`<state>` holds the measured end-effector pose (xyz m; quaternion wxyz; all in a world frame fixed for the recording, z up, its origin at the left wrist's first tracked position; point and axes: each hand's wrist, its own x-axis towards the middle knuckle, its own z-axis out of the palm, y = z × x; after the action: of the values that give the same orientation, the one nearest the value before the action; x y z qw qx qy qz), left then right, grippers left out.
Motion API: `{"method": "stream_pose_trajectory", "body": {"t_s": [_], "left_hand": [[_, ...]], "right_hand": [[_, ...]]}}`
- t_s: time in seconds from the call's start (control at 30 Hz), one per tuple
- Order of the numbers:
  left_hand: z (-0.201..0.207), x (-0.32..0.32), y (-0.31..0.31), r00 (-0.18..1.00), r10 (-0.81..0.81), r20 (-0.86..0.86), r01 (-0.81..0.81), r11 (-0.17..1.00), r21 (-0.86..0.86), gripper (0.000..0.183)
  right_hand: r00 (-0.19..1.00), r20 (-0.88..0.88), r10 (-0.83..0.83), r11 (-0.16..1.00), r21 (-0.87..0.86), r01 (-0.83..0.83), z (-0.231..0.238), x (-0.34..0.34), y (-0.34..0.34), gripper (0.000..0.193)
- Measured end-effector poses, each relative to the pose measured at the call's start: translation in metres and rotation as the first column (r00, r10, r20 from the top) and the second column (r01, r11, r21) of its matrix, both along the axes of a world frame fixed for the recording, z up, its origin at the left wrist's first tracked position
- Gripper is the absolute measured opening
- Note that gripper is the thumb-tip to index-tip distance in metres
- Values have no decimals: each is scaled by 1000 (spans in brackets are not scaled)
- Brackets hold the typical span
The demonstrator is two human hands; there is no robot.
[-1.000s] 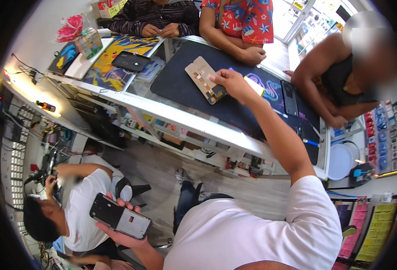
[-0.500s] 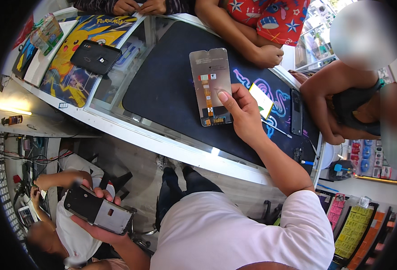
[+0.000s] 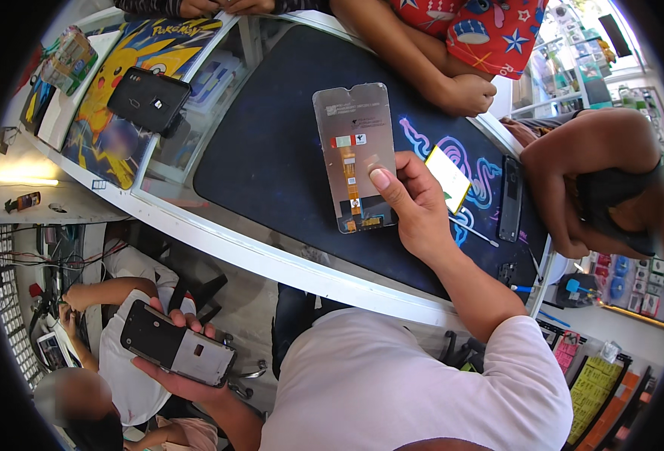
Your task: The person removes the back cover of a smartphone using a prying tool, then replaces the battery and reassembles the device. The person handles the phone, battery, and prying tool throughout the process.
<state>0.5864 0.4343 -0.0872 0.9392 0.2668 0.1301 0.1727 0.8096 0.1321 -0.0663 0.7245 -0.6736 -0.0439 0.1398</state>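
Observation:
My right hand pinches a phone screen panel by its right edge, thumb on top. Its silver-grey back faces up, with an orange flex cable running down it. The panel is held above a black work mat. Low on the left, away from the counter, my left hand is wrapped round a phone frame, part black and part silver metal. To the right of my right hand lie a white-and-yellow flat battery, a thin stick-like tool and a black phone shell.
A black phone rests on a yellow cartoon-printed sheet at the far left. The counter's white edge runs in front of me. Across it people lean with their arms, one forearm near the mat. Another person sits at lower left.
The view has shifted slightly. Both hands keep hold of the screen panel and the phone frame; the panel is a little lower and looks slightly larger.

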Motion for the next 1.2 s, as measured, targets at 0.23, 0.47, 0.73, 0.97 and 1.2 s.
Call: {"method": "stream_pose_trajectory", "body": {"t_s": [0.23, 0.47, 0.73, 0.97, 1.2], "left_hand": [[3, 8, -10, 1000, 8, 13, -8, 1000, 21, 88], [4, 12, -13, 999, -5, 35, 3, 999, 40, 83], [3, 13, -13, 999, 1, 38, -2, 1000, 26, 83], [3, 14, -12, 999, -9, 43, 7, 999, 38, 83], [6, 15, -13, 1000, 8, 23, -9, 999, 34, 84]], "right_hand": [[1000, -21, 13, 1000, 0, -13, 1, -1, -3, 26], [1000, -22, 19, 1000, 12, -19, 2, 0, -2, 27], [999, -29, 19, 1000, -12, -20, 3, 0, -3, 27], [999, -26, 21, 1000, 1, -21, 3, 0, -2, 27], [1000, -13, 28, 999, -18, -28, 1, 1, -3, 28]]}}
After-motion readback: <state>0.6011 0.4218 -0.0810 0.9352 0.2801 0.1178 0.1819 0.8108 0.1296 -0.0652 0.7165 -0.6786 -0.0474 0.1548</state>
